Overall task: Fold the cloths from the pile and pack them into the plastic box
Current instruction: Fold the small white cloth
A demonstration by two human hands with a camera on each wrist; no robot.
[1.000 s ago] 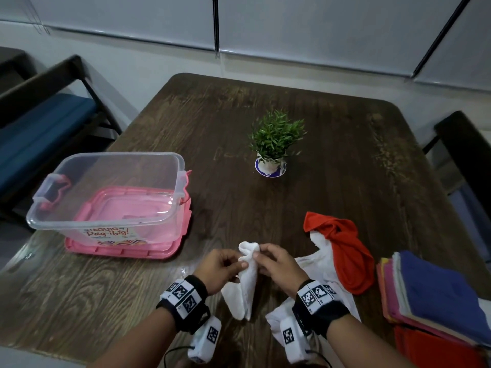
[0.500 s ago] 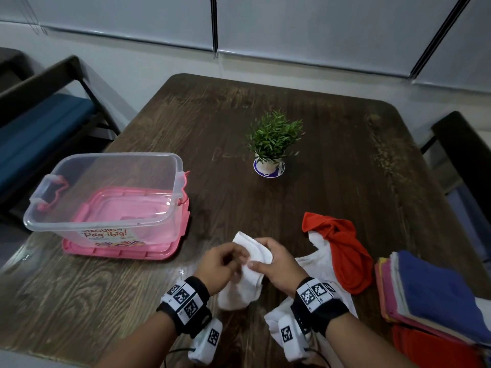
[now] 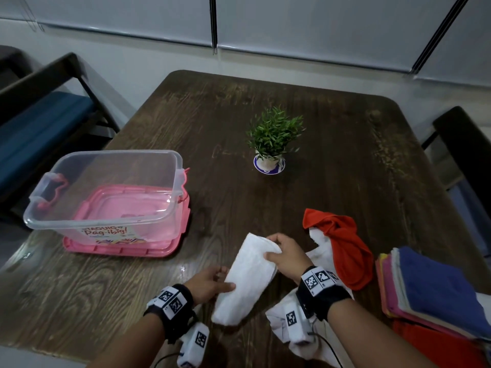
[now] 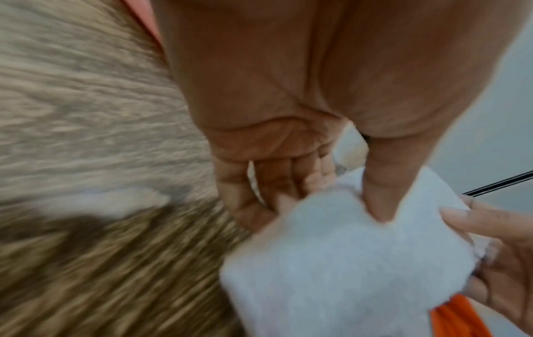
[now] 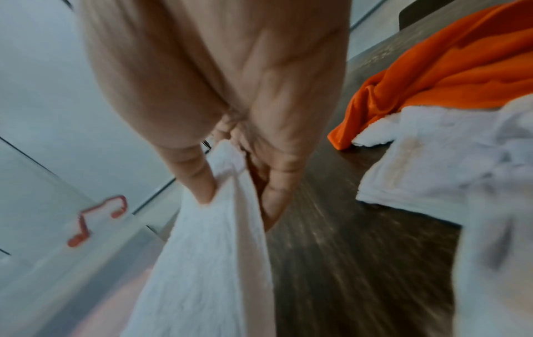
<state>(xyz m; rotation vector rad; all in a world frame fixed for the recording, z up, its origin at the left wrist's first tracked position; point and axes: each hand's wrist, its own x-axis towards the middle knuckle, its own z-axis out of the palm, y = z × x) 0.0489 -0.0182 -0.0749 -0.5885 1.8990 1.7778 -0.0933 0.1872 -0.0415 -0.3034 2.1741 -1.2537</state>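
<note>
white cloth (image 3: pixel 247 277) pinched by left hand (image 3: pixel 210 284) and right hand (image 3: pixel 285 254); long axis slants toward box (image 3: pixel 106 192), mid-left, left hand nearer.

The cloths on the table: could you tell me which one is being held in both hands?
The folded white cloth, gripped by the left hand and right hand; the orange cloth lies loose, untouched.

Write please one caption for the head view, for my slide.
Both hands, left hand and right hand, hold a folded white cloth beside the plastic box.
</note>
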